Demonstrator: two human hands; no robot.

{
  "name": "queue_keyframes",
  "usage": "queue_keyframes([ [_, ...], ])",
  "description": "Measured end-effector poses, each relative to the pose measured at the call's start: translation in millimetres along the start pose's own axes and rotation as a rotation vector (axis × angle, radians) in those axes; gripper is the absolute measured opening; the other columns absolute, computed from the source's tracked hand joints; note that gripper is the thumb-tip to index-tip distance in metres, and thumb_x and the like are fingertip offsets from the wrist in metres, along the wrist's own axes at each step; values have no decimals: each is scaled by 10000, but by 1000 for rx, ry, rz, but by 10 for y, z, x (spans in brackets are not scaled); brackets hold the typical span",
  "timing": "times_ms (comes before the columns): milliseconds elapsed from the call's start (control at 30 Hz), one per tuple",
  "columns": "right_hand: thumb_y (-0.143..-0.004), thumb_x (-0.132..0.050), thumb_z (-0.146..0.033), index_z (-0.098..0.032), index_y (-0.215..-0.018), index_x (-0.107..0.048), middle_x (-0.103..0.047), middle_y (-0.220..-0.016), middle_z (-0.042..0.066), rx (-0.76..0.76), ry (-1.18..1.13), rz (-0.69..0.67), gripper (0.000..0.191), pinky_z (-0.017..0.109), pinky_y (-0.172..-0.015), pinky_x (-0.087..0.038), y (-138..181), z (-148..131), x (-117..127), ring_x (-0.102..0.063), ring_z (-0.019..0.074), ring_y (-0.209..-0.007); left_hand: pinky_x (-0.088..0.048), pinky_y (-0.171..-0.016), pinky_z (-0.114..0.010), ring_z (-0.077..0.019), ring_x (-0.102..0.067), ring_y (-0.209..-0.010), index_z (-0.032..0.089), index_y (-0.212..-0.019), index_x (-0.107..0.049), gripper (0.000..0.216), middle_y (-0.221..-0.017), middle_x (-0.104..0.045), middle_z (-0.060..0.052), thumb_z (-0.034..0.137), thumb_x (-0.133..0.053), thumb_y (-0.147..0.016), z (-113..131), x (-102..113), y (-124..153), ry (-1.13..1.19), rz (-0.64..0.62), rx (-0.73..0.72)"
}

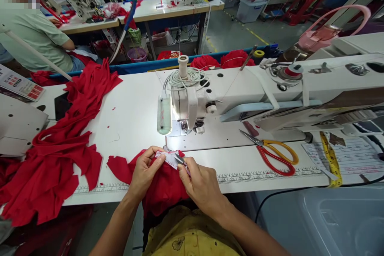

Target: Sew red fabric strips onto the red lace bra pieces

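At the near edge of a long white sewing table (132,112), we hold both hands close together over a piece of bright red knit fabric (163,190) that drapes off the table edge toward our lap. Our left hand (145,172) is closed in a pinch, thumb and fingers gripping one end of a small white printed fabric label (168,157) that lies on top of the red piece. Our right hand (199,184) is curled tight around a small pair of dark metal thread snips (180,160), whose tip touches the label's other end.

Just behind the hands stands a white industrial sewing machine (270,84), with a pale tube-shaped lamp (164,114) fixed beside its needle. To the right, well apart from our hands, a pair of scissors with red and yellow handles (277,155) lies on the table, and a yellow tape measure (331,160) trails over the edge beyond them. To the left, a large heap of loose red fabric pieces (60,148) spreads across the table. Further back on the left, another person in a pale green shirt (36,40) sits at a neighbouring workstation.
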State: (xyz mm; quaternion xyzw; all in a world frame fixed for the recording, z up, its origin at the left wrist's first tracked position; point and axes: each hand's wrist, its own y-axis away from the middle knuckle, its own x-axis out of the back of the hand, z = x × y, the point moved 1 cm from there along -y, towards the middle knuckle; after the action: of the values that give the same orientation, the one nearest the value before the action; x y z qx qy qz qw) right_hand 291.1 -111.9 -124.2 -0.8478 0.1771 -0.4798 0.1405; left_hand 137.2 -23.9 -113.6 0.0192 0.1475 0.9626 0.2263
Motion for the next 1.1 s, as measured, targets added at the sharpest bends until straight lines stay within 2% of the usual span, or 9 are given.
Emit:
queue_keyframes([
  [200, -1078, -294, -299, -145, -982, -590, -611, -557, -27, 31, 45, 2, 347, 271, -486, -256, -8, -18, -17, -558, 109, -450, -472, -684, -202, -125, -590, -735, 193, -940, -645, 261, -850, -684, -3, 436, -696, -862, -2, 5, 0, -17, 1, -10],
  [600, -1076, -297, -323, -170, -886, -561, -605, -548, -31, -47, -11, -1, 359, 250, -475, -256, -8, -14, -47, -545, 101, -431, -476, -674, -205, -127, -591, -726, 193, -932, -634, 267, -824, -674, -4, 439, -703, -856, -13, 12, -11, -2, 5, 2],
  [900, -1073, -307, -295, -133, -1022, -592, -625, -572, -25, 28, 41, 6, 332, 269, -477, -259, 3, -24, -33, -559, 110, -446, -475, -705, -210, -135, -601, -760, 192, -944, -641, 268, -840, -684, -8, 440, -701, -859, -27, 19, -14, -2, -2, -3],
  [1100, -1073, -304, -309, -158, -927, -585, -613, -548, -30, -15, 26, 23, 352, 266, -473, -264, -18, -25, -72, -560, 110, -433, -477, -696, -217, -144, -609, -752, 202, -949, -635, 268, -844, -691, -8, 446, -699, -857, -28, 24, -15, -6, -2, 10],
])
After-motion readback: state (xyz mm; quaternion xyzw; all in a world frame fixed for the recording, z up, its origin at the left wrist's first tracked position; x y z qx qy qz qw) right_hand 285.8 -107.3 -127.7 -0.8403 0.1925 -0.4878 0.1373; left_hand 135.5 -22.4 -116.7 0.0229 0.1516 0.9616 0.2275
